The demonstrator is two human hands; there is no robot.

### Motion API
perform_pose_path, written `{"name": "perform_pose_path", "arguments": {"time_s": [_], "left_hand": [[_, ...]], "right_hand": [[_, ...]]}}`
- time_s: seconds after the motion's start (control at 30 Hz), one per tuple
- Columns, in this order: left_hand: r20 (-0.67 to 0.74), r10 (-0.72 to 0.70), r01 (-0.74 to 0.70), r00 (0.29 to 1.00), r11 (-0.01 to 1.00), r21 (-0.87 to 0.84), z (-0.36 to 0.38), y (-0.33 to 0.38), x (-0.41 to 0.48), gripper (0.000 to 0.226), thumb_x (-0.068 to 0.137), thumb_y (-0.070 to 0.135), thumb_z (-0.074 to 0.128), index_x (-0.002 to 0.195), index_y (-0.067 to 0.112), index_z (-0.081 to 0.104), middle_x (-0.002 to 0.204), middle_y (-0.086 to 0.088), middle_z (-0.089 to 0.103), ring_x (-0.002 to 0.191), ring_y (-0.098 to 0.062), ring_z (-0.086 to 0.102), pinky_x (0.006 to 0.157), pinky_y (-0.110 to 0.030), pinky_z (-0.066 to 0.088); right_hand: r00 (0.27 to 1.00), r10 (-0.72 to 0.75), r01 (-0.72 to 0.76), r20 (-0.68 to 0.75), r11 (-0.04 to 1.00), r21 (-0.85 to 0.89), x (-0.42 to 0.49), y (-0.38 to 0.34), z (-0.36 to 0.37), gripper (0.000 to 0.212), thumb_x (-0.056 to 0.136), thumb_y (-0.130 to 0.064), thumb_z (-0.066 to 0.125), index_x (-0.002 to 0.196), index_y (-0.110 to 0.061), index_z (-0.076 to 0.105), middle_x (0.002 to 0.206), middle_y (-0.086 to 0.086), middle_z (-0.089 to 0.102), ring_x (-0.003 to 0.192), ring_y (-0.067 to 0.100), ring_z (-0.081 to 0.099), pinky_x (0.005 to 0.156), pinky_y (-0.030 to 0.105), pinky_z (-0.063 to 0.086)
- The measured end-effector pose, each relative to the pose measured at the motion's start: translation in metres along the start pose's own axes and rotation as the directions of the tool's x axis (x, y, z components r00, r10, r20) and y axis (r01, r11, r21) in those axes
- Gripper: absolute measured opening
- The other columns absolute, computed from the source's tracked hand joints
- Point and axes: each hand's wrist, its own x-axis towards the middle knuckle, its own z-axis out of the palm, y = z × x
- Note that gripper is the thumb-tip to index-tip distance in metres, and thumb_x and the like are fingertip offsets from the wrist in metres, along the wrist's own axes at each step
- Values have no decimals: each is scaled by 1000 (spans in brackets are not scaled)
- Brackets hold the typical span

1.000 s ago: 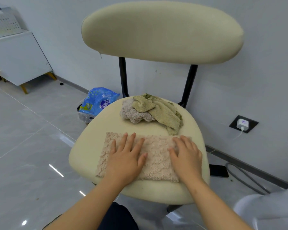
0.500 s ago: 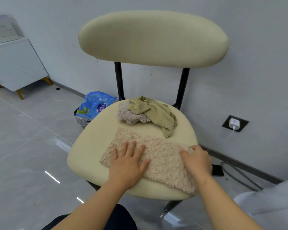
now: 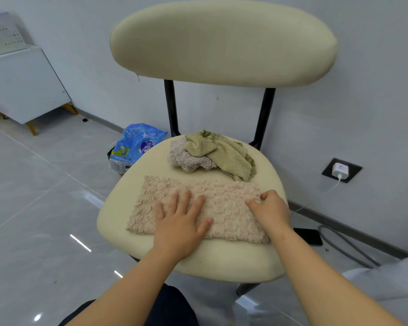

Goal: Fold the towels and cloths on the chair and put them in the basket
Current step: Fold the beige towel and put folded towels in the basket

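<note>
Blue packet [image 3: 139, 142], white cabinet [image 3: 21, 90], charger [image 3: 340, 170] plugged into wall socket [image 3: 327, 171].

i count 3 cloths on 1 chair [image 3: 118, 208]: 1 flat beige towel [image 3: 222, 208], 1 crumpled beige cloth [image 3: 186, 158], 1 olive cloth [image 3: 224, 154]. 2 hands in view: left hand [image 3: 179, 222], right hand [image 3: 269, 208]. on the floor, 1 blue bag [image 3: 137, 143]. 1 charger [image 3: 340, 170] in the wall. 1 white cabinet [image 3: 21, 90] w/ 1 basket [image 3: 3, 36] on top.
</note>
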Motion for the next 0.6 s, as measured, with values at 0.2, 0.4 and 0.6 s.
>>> {"name": "perform_pose_path", "arguments": {"time_s": [0.2,0.4,0.6], "left_hand": [[102,47,-47,994,999,-8,-4,-2,-3,58,91,63,21,145,49,5,158,10,-8,145,-19,-13,115,-49,-8],[60,94,-92,994,995,-39,5,9,-11,76,71,73,-2,144,52,1,158,12,-10,145,-19,-15,113,-50,-11],[2,90,-90,996,994,-56,6,8,-12,88,60,73,-11,144,51,2,158,11,-8,145,-19,-15,114,-50,-12]], "right_hand": [[998,65,-68,24,990,121,-13,11,0,43,80,-45,64,100,-10,50,106,8,59,101,30,56,83,41,48],[999,38,-30,-38,981,190,-30,15,2,35,80,-37,68,99,-14,49,105,8,55,104,30,52,88,40,45],[997,52,-38,-63,976,215,-55,28,3,26,81,-34,67,71,-17,50,95,7,54,96,26,50,77,31,39]]}}
